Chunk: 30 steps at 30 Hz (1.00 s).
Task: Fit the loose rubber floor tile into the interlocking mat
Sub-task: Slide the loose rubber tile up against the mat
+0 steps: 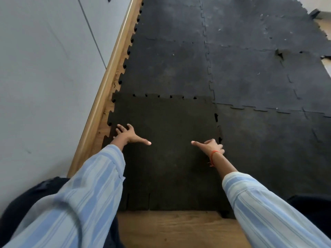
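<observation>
The loose rubber tile (166, 133) is a dark brownish-black square with toothed edges, lying at the near left corner of the interlocking mat (250, 72). Small gaps show along its far seam and its right seam. My left hand (128, 134) rests flat near the tile's left edge, fingers spread, thumb pointing right. My right hand (210, 146) presses near the tile's right edge by the seam, thumb pointing left, fingers partly curled on the surface. Neither hand holds anything.
A grey wall (44, 77) with a wooden skirting board (107, 83) runs along the left. Bare wooden floor (179, 230) shows in front of the tile. A torn spot (279, 54) marks the mat farther right. My dark-clothed knees sit at both lower corners.
</observation>
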Motion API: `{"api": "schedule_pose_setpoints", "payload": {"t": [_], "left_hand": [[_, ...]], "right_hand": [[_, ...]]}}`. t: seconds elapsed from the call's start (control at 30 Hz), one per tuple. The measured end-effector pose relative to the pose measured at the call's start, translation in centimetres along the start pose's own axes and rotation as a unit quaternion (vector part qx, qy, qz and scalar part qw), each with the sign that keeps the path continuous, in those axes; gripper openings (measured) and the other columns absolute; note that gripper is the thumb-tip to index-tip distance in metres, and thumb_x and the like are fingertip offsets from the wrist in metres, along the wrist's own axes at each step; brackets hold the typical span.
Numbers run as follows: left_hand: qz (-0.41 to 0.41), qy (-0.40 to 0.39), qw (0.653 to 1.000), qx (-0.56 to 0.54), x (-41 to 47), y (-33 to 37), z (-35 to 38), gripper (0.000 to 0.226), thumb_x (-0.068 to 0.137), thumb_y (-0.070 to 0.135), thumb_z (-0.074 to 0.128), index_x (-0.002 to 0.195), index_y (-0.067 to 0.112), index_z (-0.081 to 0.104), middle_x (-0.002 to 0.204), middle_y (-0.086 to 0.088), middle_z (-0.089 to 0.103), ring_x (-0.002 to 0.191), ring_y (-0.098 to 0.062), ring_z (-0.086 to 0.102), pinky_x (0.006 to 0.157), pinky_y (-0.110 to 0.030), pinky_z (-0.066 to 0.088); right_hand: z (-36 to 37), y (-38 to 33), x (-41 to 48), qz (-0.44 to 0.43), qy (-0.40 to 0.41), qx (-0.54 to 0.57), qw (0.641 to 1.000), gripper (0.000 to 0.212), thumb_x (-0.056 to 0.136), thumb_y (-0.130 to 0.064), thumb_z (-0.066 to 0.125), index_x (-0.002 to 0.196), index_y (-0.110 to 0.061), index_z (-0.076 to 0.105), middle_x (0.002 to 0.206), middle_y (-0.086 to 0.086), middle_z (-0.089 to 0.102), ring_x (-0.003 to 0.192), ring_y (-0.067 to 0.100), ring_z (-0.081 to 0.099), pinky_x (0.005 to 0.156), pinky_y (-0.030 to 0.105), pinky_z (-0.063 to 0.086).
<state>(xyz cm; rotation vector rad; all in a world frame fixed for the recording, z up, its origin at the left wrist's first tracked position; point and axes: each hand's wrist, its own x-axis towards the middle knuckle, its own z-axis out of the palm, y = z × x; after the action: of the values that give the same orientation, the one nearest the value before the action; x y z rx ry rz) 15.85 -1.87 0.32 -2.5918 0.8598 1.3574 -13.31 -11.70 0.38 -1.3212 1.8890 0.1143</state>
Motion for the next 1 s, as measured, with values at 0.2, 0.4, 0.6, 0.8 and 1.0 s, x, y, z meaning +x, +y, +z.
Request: {"api": "schedule_pose_setpoints", "payload": {"t": [0.2,0.4,0.6,0.8,1.0], "left_hand": [[0.036,-0.044,0.982,0.182,-1.1,1.3,0.6,0.137,0.066,0.045,0.085,0.153,0.019,-0.018,0.155,-0.022,-0.029,0.145,-0.043,-0.013,0.115,-0.057,0.012],[-0.051,-0.105,0.961,0.251,-3.4,4.3,-2.5,0.088,0.077,0.040,0.080,0.146,0.007,0.035,0.141,-0.013,0.043,0.138,-0.030,0.037,0.107,-0.041,0.037],[-0.103,-0.166,0.944,0.265,-2.4,5.6,-3.0,0.110,0.060,0.065,0.080,0.146,0.012,0.035,0.139,-0.009,0.048,0.123,-0.030,0.051,0.097,-0.041,0.044],[-0.123,-0.156,0.944,0.263,-3.2,6.4,-3.1,0.107,0.070,0.065,0.073,0.149,0.009,0.028,0.149,-0.012,0.038,0.130,-0.030,0.047,0.102,-0.040,0.041],[-0.183,-0.175,0.936,0.246,-2.7,8.0,-3.2,0.097,0.078,0.056,0.070,0.150,0.009,0.026,0.148,-0.013,0.038,0.131,-0.029,0.045,0.105,-0.040,0.039]], "right_hand": [[1.3,1.0,-0.9,0.027,0.038,-0.100,0.994,0.092,0.064,-0.048,0.083,0.138,-0.017,0.040,0.152,0.016,0.023,0.143,0.034,0.018,0.115,0.060,0.014],[1.3,2.8,-3.4,0.047,-0.012,-0.060,0.997,0.080,0.064,-0.048,0.083,0.129,-0.021,0.045,0.144,0.013,0.030,0.140,0.033,0.021,0.111,0.064,0.023],[3.3,2.0,-2.8,0.063,0.102,0.012,0.993,0.057,0.071,-0.042,0.079,0.116,-0.023,0.051,0.141,0.016,0.032,0.137,0.036,0.025,0.113,0.065,0.007],[3.6,-0.8,-2.0,-0.124,0.100,-0.127,0.979,0.078,0.078,-0.033,0.075,0.142,-0.020,0.033,0.160,0.014,0.002,0.148,0.034,0.000,0.116,0.057,0.011],[2.8,-3.8,-0.6,-0.146,-0.110,-0.255,0.949,0.121,0.071,-0.037,0.081,0.153,-0.022,-0.006,0.157,0.013,-0.028,0.144,0.042,-0.021,0.116,0.060,0.010]]}}
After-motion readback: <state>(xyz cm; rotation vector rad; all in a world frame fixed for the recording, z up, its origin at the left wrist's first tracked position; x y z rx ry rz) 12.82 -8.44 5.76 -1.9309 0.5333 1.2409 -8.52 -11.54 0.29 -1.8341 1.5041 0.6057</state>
